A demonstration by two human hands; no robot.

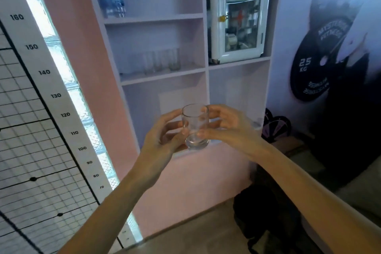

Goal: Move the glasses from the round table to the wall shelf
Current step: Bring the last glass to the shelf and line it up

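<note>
Centre frame, your left hand [165, 132] and right hand [228, 126] both curl fingers round one clear glass [194, 128], held upright, likely to steady it. A height chart [41, 109] fills the left. The wall shelf [162, 76] above holds a row of glasses [162, 62], with a glass-fronted cabinet [241, 16] upper right.

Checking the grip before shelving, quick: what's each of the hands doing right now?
Left hand: fingers curled round the glass, holding it.
Right hand: grips the same glass from the opposite side.
</note>
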